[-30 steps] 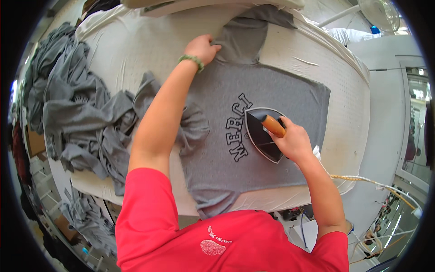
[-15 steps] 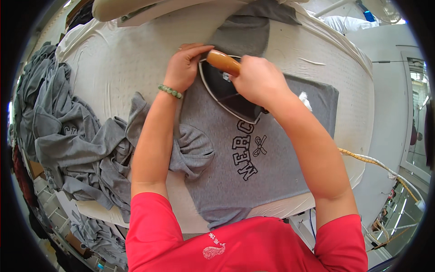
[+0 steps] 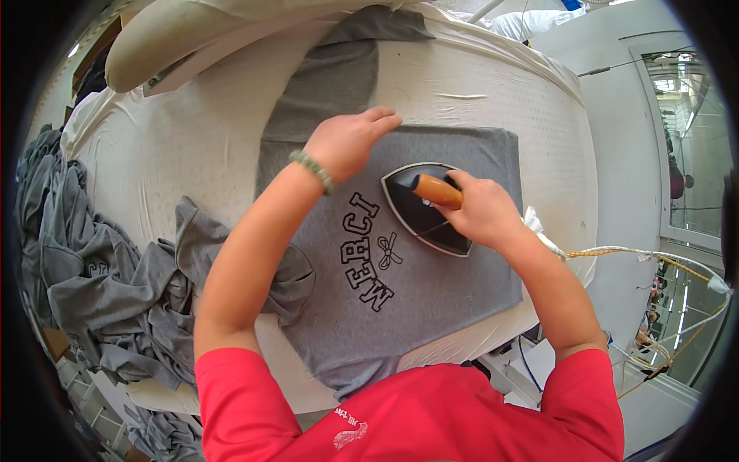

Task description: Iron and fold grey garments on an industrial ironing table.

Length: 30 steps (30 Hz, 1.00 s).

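A grey sweatshirt (image 3: 339, 323) with dark outlined lettering and a small bow print lies spread on the padded ironing table. My right hand (image 3: 485, 208) is wrapped round the orange-brown handle of a dark iron (image 3: 419, 219), which rests on the sweatshirt to the right of the print. Over the garment's far edge, left of the iron, is my left hand (image 3: 344, 145), its fingers stretched out to the right and nothing in them. It wears a green bead bracelet (image 3: 312, 169). One sleeve (image 3: 327, 81) extends away from me; the other (image 3: 292, 285) is bunched under my left forearm.
Crumpled grey garments (image 3: 131, 292) are heaped at the left of the cream-covered ironing table (image 3: 192, 146). A padded arm (image 3: 215, 31) juts across the far left. White and yellow hoses (image 3: 616, 252) run off to the right, beside a glass-paned door (image 3: 685, 146).
My right hand has brought the iron from the far collar side toward the right and nearer me. My left hand has come away from the iron's tip. The whole view has shifted.
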Each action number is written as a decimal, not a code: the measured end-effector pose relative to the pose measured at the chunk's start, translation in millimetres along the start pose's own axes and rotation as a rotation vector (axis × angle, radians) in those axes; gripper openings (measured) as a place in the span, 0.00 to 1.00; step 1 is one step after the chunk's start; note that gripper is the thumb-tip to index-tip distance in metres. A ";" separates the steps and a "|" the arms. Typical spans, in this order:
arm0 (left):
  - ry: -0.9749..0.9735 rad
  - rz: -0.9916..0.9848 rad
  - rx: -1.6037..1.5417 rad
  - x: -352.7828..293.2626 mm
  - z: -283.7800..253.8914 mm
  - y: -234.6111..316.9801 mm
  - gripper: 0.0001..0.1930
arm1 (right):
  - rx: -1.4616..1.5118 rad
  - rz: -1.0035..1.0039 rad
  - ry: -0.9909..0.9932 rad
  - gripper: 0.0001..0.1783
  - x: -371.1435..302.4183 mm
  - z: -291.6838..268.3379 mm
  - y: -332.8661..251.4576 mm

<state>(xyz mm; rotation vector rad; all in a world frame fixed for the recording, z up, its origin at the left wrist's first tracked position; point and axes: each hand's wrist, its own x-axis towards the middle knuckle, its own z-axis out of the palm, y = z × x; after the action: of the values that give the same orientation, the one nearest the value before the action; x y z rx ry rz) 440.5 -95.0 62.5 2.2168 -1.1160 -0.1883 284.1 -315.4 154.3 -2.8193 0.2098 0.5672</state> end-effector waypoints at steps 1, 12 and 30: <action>-0.093 -0.032 0.065 16.5 6.8 -0.7 0.19 | 0.010 0.018 0.041 0.26 -2.2 -2.1 13.5; 0.474 -0.074 0.105 16.4 57.1 -38.0 0.04 | -0.088 -0.179 0.033 0.19 101.3 -29.9 16.1; 0.402 0.052 0.632 35.5 85.6 75.4 0.24 | 0.085 0.331 0.198 0.27 71.2 -81.0 351.7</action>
<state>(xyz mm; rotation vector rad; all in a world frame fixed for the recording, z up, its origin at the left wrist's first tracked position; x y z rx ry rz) 378.6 -195.8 46.1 2.5880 -1.0961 0.6952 311.4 -680.6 120.2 -2.7713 0.7297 0.3312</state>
